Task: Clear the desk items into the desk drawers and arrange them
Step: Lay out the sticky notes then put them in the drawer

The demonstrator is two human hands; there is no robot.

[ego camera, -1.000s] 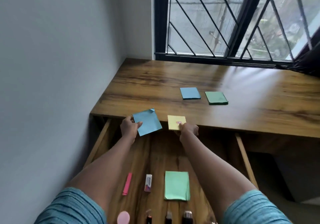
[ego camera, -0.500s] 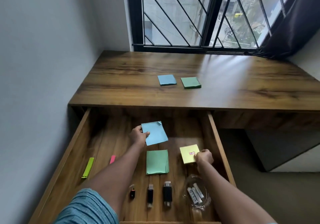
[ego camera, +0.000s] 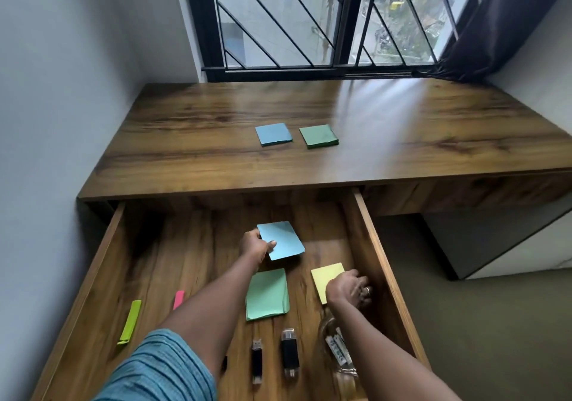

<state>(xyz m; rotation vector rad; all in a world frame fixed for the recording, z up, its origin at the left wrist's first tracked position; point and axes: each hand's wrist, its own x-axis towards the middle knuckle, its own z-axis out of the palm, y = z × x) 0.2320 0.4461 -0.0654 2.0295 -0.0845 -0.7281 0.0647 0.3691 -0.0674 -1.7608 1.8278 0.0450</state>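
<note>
The wooden drawer (ego camera: 373,245) stands pulled out under the desk (ego camera: 216,152). My left hand (ego camera: 255,245) pinches a light blue sticky-note pad (ego camera: 283,239) by its left edge, held over the middle of the drawer. My right hand (ego camera: 351,289) rests on the right edge of a yellow pad (ego camera: 325,278) that lies on the drawer floor near the right wall. A light green pad (ego camera: 267,293) lies flat between my arms. On the desk top remain a blue pad (ego camera: 273,134) and a dark green pad (ego camera: 318,135), side by side.
In the drawer lie a lime highlighter (ego camera: 130,321) and a pink one (ego camera: 178,299) at left, two black USB sticks (ego camera: 289,352) near the front, and a clear dish (ego camera: 337,351) with small white items. A wall stands left, a barred window behind.
Both hands came down from the desk's front edge into the drawer with their pads. The yellow pad now lies on the drawer floor at the right; the blue pad hovers mid-drawer.
</note>
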